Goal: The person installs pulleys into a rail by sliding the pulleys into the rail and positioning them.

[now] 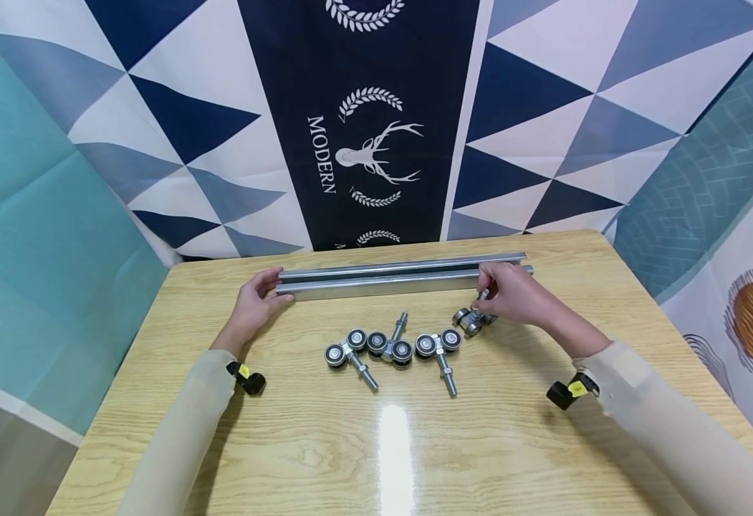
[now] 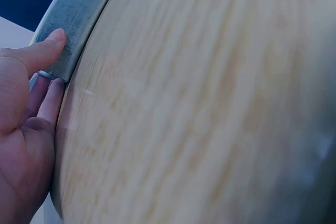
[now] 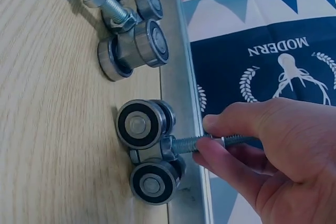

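Observation:
Near the table's back edge lies a long galvanized steel track (image 1: 376,289) with a slot along its top. My left hand (image 1: 251,304) grips its left end; in the left wrist view the thumb lies against the track's side face and the fingers are at its end. Over the track's right part, my right hand (image 1: 519,295) pinches the threaded bolt of a roller trolley (image 3: 139,124) between thumb and fingers. That trolley's wheels point toward the table, just in front of the track. Three more trolleys, the left one (image 1: 345,352), the middle one (image 1: 390,348) and the right one (image 1: 438,345), lie before the track.
The wood-grain table (image 1: 312,444) stands against a patterned cloth backdrop (image 1: 376,143). A teal cloth (image 1: 47,215) hangs at the left, and a white cloth with a brown round print (image 1: 737,337) at the right.

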Available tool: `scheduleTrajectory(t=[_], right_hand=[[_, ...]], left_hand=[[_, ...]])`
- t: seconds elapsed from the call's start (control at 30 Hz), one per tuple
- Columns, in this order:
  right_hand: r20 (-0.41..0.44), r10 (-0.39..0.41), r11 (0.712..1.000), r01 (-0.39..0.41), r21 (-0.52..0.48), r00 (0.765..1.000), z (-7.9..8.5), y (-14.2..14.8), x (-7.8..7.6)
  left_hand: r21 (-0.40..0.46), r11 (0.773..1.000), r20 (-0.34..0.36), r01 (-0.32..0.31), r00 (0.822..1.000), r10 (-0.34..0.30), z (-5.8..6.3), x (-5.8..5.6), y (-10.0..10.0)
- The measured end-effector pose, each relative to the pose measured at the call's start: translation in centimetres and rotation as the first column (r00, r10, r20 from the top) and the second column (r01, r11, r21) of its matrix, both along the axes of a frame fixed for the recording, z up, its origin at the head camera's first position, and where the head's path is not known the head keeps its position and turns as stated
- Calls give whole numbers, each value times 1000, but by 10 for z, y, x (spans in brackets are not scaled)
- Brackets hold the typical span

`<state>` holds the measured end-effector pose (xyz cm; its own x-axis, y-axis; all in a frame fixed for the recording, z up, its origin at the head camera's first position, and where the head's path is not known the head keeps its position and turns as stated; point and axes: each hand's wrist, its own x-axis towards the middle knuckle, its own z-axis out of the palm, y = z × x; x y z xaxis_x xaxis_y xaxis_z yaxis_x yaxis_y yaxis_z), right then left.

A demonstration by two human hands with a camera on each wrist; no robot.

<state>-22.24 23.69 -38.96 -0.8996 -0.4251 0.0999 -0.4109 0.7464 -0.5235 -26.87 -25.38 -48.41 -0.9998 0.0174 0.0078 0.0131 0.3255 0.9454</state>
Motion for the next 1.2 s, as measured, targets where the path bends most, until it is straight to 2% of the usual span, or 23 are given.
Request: scheduleTrajectory(t=[0.23,0.67,1.07,1.2], right_hand=[[-9,-2,1000,2,24,1000,0,-1,0],[27,54,997,-52,-51,998,3,2,0],[59,57,998,-57,-12,997,2,1,-1],[40,78,997,-79,10,996,0,-1,-1]], left_hand=[[5,1000,-5,3,1000,-3,-2,1,0],[15,1000,-9,8,1000,-8,-1,0,-1],[23,1000,-15,8,1000,-8,0,-1,-1],[31,999,-6,11,1000,-11,0,-1,-1]])
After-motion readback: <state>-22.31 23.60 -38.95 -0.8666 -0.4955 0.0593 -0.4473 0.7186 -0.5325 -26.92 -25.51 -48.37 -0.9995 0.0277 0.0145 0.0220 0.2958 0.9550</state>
